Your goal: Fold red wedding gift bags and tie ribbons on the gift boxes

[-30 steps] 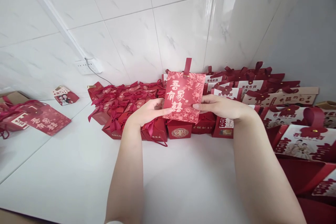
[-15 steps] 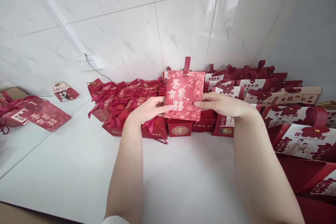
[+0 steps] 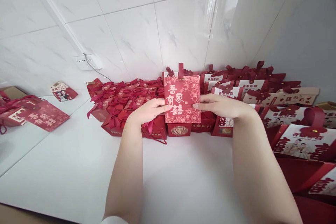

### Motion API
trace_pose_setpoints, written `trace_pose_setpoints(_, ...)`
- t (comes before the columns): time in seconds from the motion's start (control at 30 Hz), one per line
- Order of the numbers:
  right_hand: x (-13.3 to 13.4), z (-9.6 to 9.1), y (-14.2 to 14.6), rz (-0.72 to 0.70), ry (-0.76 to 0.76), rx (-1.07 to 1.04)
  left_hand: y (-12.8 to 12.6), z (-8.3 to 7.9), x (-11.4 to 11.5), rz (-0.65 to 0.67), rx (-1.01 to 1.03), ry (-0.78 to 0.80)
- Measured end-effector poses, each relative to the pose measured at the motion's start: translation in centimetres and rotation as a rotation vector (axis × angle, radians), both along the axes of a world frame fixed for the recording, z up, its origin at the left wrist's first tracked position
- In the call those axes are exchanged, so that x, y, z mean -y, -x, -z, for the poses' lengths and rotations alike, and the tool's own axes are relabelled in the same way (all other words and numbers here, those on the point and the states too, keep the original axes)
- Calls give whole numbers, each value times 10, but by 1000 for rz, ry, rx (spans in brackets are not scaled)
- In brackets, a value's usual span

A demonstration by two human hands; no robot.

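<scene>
Left hand (image 3: pixel 152 109) and right hand (image 3: pixel 220 105) pinched opposite edges of red gift bag (image 3: pixel 181 98), contents hidden; front read 吾家有囍. Red box (image 3: pixel 179 126) behind had gold emblem (image 3: pixel 180 131).

Most fingers of the left hand (image 3: pixel 151 111) and right hand (image 3: pixel 220 105) are hidden behind the red bag (image 3: pixel 182 99). A white sleeve (image 3: pixel 114 220) is cut off by the bottom edge, a box (image 3: pixel 6 120) by the left edge.

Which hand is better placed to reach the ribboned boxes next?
Left, probably. Your left hand is nearer the ribboned boxes; your right hand is across the red bag from them. Both hold the bag, so the left must first let go.
</scene>
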State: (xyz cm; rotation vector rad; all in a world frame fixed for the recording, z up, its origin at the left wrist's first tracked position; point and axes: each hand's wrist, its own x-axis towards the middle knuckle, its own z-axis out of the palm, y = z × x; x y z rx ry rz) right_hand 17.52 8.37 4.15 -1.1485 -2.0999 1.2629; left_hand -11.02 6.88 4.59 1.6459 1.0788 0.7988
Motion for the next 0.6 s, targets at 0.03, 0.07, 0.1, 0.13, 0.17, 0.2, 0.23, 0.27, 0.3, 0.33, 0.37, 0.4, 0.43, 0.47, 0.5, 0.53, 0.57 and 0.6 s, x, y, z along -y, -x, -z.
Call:
trace_pose_setpoints(0.03, -1, 0, 0, 3, -6, 22, -1, -2, 1, 22, -58, 16)
trace_pose_setpoints(0.07, -2, 1, -1, 2, -8, 39, -3, -3, 2, 29, -111, 31)
trace_pose_setpoints(0.1, -2, 1, -1, -5, -7, 51, -4, -5, 4, 22, -144, 41)
trace_pose_setpoints(0.13, -3, 1, -1, -13, -5, 59, -5, -6, 5, 12, -164, 48)
trace_pose_setpoints(0.17, -3, 1, -1, -17, -4, 65, -6, -7, 6, 1, -169, 51)
trace_pose_setpoints(0.2, -3, 1, -1, -19, -4, 71, -6, -8, 7, -6, -164, 49)
trace_pose_setpoints(0.23, -3, 0, -1, -16, -7, 77, -7, -8, 7, -11, -148, 44)
trace_pose_setpoints(0.27, -2, 0, 0, -11, -9, 86, -7, -8, 8, -14, -126, 37)
trace_pose_setpoints(0.3, -1, -1, 1, -6, -11, 93, -7, -7, 7, -20, -102, 32)
trace_pose_setpoints(0.33, -1, -2, 2, -4, -12, 97, -7, -7, 7, -27, -81, 29)
trace_pose_setpoints(0.37, 0, -2, 3, -5, -9, 95, -7, -6, 6, -35, -64, 30)
trace_pose_setpoints(0.4, 0, -2, 4, -6, -6, 91, -7, -5, 5, -42, -51, 33)
trace_pose_setpoints(0.43, 1, -3, 4, -7, -3, 85, -7, -4, 4, -45, -44, 37)
trace_pose_setpoints(0.47, 1, -2, 5, -6, -2, 79, -6, -4, 4, -46, -41, 41)
trace_pose_setpoints(0.5, 1, -2, 5, -4, -2, 73, -6, -3, 3, -45, -39, 43)
trace_pose_setpoints(0.53, 0, -2, 5, -3, -6, 69, -5, -3, 3, -43, -38, 45)
trace_pose_setpoints(0.57, 0, -1, 5, -3, -11, 67, -5, -3, 3, -39, -35, 49)
trace_pose_setpoints(0.6, -1, 0, 4, -3, -18, 68, -5, -3, 3, -33, -32, 53)
